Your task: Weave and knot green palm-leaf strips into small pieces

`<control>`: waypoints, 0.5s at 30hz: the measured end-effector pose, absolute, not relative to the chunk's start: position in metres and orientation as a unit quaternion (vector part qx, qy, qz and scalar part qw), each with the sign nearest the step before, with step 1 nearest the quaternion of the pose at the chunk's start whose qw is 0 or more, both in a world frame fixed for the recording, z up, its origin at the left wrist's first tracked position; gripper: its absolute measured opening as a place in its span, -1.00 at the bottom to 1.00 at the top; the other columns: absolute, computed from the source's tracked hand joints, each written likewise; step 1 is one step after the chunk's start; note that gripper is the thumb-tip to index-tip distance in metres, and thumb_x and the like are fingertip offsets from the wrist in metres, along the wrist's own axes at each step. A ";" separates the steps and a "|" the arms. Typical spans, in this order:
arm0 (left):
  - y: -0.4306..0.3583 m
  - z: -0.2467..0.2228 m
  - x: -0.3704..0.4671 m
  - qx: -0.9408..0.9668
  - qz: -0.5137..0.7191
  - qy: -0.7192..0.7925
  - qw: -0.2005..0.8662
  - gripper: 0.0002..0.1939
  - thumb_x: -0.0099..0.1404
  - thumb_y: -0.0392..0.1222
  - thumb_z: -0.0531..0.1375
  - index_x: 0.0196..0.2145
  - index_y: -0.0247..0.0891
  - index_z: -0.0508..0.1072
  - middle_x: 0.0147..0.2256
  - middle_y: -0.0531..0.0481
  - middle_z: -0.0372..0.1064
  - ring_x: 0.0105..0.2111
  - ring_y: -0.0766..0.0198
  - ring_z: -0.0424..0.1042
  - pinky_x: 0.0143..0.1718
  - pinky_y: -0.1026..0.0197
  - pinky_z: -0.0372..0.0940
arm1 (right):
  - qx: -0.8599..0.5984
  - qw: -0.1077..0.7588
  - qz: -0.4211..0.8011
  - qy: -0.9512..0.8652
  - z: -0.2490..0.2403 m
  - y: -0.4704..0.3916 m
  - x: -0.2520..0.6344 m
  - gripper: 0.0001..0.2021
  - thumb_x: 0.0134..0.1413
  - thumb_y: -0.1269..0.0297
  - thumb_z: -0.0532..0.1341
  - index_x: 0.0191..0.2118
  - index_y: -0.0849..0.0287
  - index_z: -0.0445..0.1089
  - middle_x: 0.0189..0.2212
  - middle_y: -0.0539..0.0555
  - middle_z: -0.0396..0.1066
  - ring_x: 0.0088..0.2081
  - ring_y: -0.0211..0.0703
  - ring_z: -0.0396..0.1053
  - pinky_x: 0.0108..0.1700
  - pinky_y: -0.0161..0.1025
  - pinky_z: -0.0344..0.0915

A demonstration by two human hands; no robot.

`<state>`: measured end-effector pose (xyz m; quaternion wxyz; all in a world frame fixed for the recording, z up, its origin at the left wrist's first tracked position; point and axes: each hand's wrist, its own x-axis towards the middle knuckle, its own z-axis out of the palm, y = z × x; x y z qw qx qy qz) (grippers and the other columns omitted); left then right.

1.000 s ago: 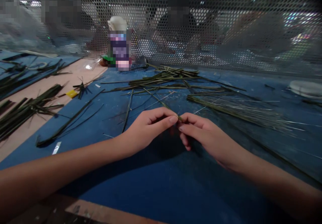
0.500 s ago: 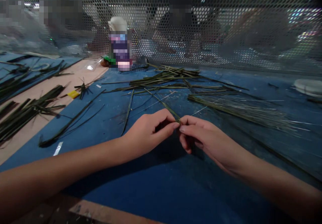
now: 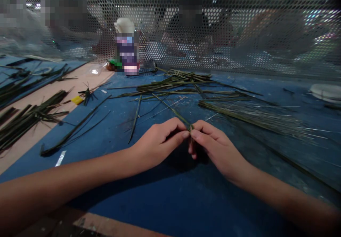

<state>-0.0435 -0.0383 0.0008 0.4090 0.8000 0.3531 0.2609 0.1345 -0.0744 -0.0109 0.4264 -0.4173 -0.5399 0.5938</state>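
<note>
Near the middle of the view, my left hand (image 3: pixel 162 139) pinches a thin green strip (image 3: pixel 181 117) between thumb and forefinger. My right hand (image 3: pixel 217 143) grips the same strip just beside it, the fingertips of both hands almost touching. The strip runs up and to the left from the fingertips, over the blue table (image 3: pixel 165 194). A small folded or knotted green bit shows between the two pinches; its exact shape is too small to tell. The right hand's lower fingers are curled in shadow.
Behind my hands lies a pile of green strips (image 3: pixel 173 82), and to the right a bundle with thin pale wires (image 3: pixel 239 118). More bundles (image 3: pixel 32 119) lie at left. A perforated metal screen (image 3: pixel 239 34), a white-topped bottle (image 3: pixel 128 52) and a white dish (image 3: pixel 326 92) stand farther back.
My right hand has turned slightly and its lower fingers have drawn in and up. A little more of the green strip shows at the fingertips. My left hand has barely moved.
</note>
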 end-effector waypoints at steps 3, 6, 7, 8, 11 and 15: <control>-0.042 0.001 -0.042 0.768 0.291 0.350 0.450 -0.79 0.40 -0.08 0.02 -0.32 -0.23 0.33 -0.44 0.16 0.30 -0.43 0.45 0.28 -0.37 0.36 0.18 | -0.441 0.469 0.516 -0.565 -0.015 -0.080 0.128 -0.80 0.24 0.23 0.09 -0.41 0.14 0.28 -0.53 -0.10 0.26 -0.51 -0.38 0.24 -0.46 -0.41 0.22; -0.046 0.001 -0.040 0.742 0.303 0.363 0.475 -0.76 0.39 -0.05 0.03 -0.35 -0.23 0.31 -0.49 0.18 0.28 -0.47 0.45 0.25 -0.42 0.37 0.16 | -0.473 0.489 0.441 -0.585 -0.015 -0.085 0.123 -0.84 0.23 0.27 0.10 -0.40 0.13 0.28 -0.56 -0.12 0.22 -0.54 -0.37 0.21 -0.48 -0.40 0.19; -0.047 0.001 -0.040 0.737 0.301 0.367 0.481 -0.75 0.38 -0.03 0.03 -0.36 -0.23 0.31 -0.51 0.18 0.27 -0.49 0.46 0.24 -0.45 0.37 0.15 | -0.485 0.492 0.414 -0.592 -0.014 -0.086 0.123 -0.85 0.22 0.29 0.10 -0.39 0.12 0.28 -0.57 -0.12 0.22 -0.54 -0.37 0.21 -0.48 -0.40 0.18; -0.049 0.001 -0.040 0.733 0.297 0.370 0.487 -0.74 0.38 -0.02 0.03 -0.37 -0.23 0.31 -0.52 0.19 0.26 -0.50 0.46 0.23 -0.46 0.37 0.14 | -0.495 0.492 0.391 -0.600 -0.014 -0.086 0.123 -0.87 0.20 0.31 0.11 -0.39 0.12 0.28 -0.57 -0.12 0.22 -0.53 -0.36 0.21 -0.49 -0.39 0.17; -0.052 0.002 -0.040 0.730 0.279 0.374 0.500 -0.72 0.39 -0.02 0.03 -0.40 -0.23 0.30 -0.56 0.20 0.25 -0.53 0.46 0.22 -0.48 0.37 0.13 | -0.508 0.483 0.354 -0.619 -0.013 -0.084 0.124 -0.89 0.17 0.34 0.11 -0.39 0.12 0.29 -0.57 -0.11 0.23 -0.52 -0.34 0.20 -0.49 -0.37 0.14; -0.053 0.004 -0.040 0.747 0.250 0.371 0.492 -0.72 0.39 -0.05 0.01 -0.42 -0.23 0.27 -0.56 0.18 0.24 -0.53 0.45 0.23 -0.48 0.36 0.13 | -0.502 0.472 0.381 -0.617 -0.015 -0.081 0.126 -0.81 0.18 0.34 0.07 -0.47 0.13 0.26 -0.62 -0.11 0.21 -0.56 -0.33 0.18 -0.51 -0.36 0.12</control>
